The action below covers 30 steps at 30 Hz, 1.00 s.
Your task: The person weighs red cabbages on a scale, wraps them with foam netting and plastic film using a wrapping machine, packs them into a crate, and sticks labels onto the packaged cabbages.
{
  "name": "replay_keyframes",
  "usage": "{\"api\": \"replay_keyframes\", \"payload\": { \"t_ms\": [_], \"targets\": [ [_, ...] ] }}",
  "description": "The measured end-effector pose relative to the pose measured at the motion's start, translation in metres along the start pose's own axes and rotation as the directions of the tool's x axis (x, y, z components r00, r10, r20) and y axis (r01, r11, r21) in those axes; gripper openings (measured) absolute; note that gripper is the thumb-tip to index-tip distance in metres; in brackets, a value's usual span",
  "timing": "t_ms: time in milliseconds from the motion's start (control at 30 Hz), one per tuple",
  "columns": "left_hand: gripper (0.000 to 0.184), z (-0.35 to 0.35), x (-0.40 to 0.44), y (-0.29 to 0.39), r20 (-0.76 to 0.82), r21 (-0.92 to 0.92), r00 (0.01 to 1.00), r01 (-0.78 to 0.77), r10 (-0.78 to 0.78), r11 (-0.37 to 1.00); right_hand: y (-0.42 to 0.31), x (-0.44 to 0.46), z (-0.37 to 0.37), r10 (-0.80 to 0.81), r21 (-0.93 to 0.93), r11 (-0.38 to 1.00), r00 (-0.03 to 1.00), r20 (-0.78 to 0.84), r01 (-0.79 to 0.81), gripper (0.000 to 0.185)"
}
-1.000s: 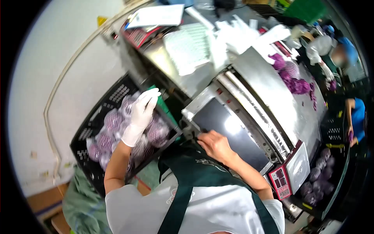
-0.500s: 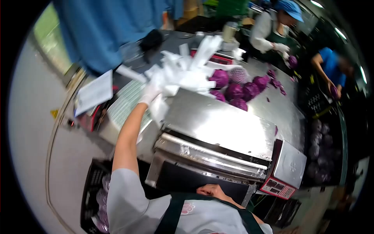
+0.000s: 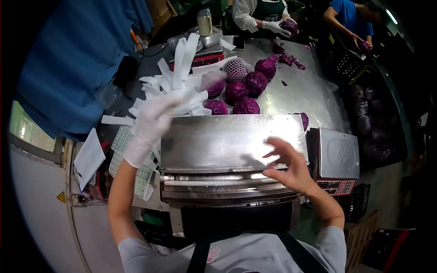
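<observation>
While the right hand (image 3: 293,172) curves, fingers apart and empty, the blurred left hand (image 3: 156,114) reaches forward, grip unclear.

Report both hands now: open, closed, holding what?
Left hand: gloved, blurred; can't tell if open or closed, or holding anything.
Right hand: bare, open, holding nothing, over the metal machine.

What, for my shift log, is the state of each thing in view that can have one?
Left hand: gloved, blurred; grip unclear.
Right hand: bare, fingers apart, nothing held.
Foam strips: loose, heaped.
Cabbages: some bare, some netted.
Machine: on or off unclear.
Scale: display unreadable.
Clipboard: tilted, holding paper.
Flask: upright.
Curtain: hanging.
</observation>
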<state>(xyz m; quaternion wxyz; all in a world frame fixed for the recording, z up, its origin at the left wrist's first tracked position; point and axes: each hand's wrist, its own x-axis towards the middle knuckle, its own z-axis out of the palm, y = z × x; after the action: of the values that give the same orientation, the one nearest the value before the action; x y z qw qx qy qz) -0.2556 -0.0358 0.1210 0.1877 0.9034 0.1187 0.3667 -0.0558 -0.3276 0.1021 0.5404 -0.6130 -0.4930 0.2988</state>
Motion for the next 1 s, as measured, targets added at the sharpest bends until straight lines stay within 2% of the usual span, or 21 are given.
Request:
{"api": "replay_keyframes", "payload": {
  "t_ms": [33,100,133,200,233,267,300,333,367,400,433,467,567,600,633,700,733,800,833,933,1000],
  "targets": [
    [0.025,0.009,0.008,0.032,0.165,0.005,0.97,-0.184,0.18,0.983,-0.003,0.009,-0.003,-0.061,-0.019,0.998,0.998,-0.034,0.06,0.074],
    [0.029,0.032,0.008,0.084,0.345,-0.063,0.89,-0.295,0.298,0.953,-0.006,0.012,-0.01,-0.148,-0.015,0.989,0.986,-0.076,0.147,0.088],
    [0.028,0.041,0.006,0.103,0.439,-0.067,0.839,-0.326,0.321,0.943,0.002,0.007,-0.016,-0.241,-0.04,0.971,0.963,-0.121,0.238,0.072],
    [0.028,0.064,0.009,0.118,0.472,-0.405,0.807,-0.158,0.354,0.901,0.009,-0.012,-0.039,-0.308,-0.246,0.925,0.951,-0.041,0.289,0.049],
    [0.038,0.074,0.016,0.112,0.472,-0.496,0.813,-0.074,0.341,0.865,0.009,-0.021,-0.045,-0.165,-0.127,0.982,0.966,-0.199,0.141,0.038],
    [0.047,0.079,0.029,0.104,0.646,-0.472,0.758,0.305,0.089,0.827,0.009,-0.031,-0.051,0.005,0.017,1.0,0.943,-0.332,0.001,0.027],
    [0.049,0.102,0.041,0.076,0.591,-0.436,0.806,0.353,-0.032,0.828,0.016,-0.039,-0.063,0.079,0.089,0.995,0.89,-0.449,-0.043,0.025],
    [0.048,0.125,0.055,0.041,0.399,-0.265,0.908,0.244,-0.124,0.933,0.024,-0.049,-0.078,0.157,0.163,0.983,0.818,-0.553,-0.079,0.024],
    [0.047,0.134,0.074,0.01,0.481,-0.261,0.804,0.513,-0.351,0.818,0.025,-0.059,-0.09,0.191,0.168,0.98,0.779,-0.598,-0.111,0.026],
    [0.049,0.149,0.083,-0.033,0.536,-0.253,0.684,0.69,-0.495,0.679,0.026,-0.07,-0.101,0.221,0.176,0.975,0.734,-0.643,-0.139,0.029],
    [0.057,0.143,0.098,-0.039,0.531,-0.184,0.593,0.778,-0.605,0.601,0.034,-0.082,-0.112,0.234,0.165,0.972,0.715,-0.658,-0.166,0.033],
    [0.065,0.17,0.104,-0.109,0.475,0.102,0.341,0.894,-0.811,0.436,0.042,-0.096,-0.121,0.246,0.152,0.969,0.697,-0.674,-0.195,0.037],
    [0.079,0.181,0.115,-0.139,0.477,-0.176,0.24,0.969,-0.846,0.175,0.058,-0.132,-0.128,0.341,0.396,0.917,0.604,-0.72,-0.046,0.043],
    [0.081,0.186,0.12,-0.147,0.498,-0.201,0.203,0.973,-0.843,0.116,0.061,-0.143,-0.126,0.366,0.448,0.894,0.571,-0.735,0.003,0.044],
    [0.081,0.194,0.124,-0.163,0.5,-0.195,0.202,0.974,-0.842,0.117,0.08,-0.171,-0.14,0.277,0.443,0.895,0.714,-0.644,0.052,0.053],
    [0.082,0.209,0.122,-0.199,0.61,-0.086,0.083,0.996,-0.788,0.038,0.081,-0.176,-0.14,0.343,0.476,0.877,0.623,-0.703,0.055,0.055],
    [0.082,0.212,0.12,-0.198,0.608,-0.079,0.073,0.996,-0.79,0.031,0.077,-0.171,-0.137,0.363,0.484,0.873,0.577,-0.732,0.065,0.051],
    [0.081,0.221,0.119,-0.195,0.538,-0.018,0.104,0.994,-0.837,0.112,0.08,-0.166,-0.137,0.391,0.505,0.861,0.569,-0.724,0.051,0.051],
    [0.079,0.209,0.123,-0.168,0.596,-0.004,0.108,0.991,-0.796,0.132,0.081,-0.164,-0.136,0.407,0.516,0.856,0.561,-0.721,0.043,0.05],
    [0.079,0.213,0.12,-0.155,0.594,-0.022,0.15,0.985,-0.79,0.17,0.078,-0.15,-0.133,0.427,0.535,0.844,0.579,-0.694,0.019,0.047],
    [0.073,0.223,0.115,-0.161,0.64,-0.189,0.194,0.978,-0.743,0.093,0.079,-0.145,-0.133,0.42,0.533,0.846,0.604,-0.678,0.01,0.046]
  ]
}}
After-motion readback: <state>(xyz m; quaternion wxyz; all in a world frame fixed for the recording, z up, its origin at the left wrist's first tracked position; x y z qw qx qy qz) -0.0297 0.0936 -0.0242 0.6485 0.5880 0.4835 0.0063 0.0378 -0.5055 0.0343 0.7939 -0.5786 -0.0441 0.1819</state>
